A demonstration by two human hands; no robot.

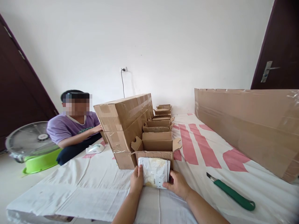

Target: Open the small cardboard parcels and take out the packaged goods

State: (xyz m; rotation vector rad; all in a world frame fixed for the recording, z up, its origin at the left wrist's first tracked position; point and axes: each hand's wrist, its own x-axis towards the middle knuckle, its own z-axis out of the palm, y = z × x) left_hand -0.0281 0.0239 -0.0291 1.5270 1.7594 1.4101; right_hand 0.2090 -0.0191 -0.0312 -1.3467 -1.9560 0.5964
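Observation:
A white printed packet [154, 172] is held upright between my two hands, in front of an open cardboard box [157, 145]. My left hand [136, 179] grips its left edge, the thumb on the front face. On the right edge, my right hand [177, 184] holds it with the thumb near the lower corner. The nearest box has its flaps spread and looks hollow inside. Behind it, several more open boxes [158, 123] stand in a row running away toward the wall.
Stacked taped cartons [126, 124] stand left of the row. A long carton wall [245, 124] is at right. A green cutter [233, 193] with its blade out lies on the cloth [98, 189]. A person [77, 130] sits at left beside a fan [30, 140].

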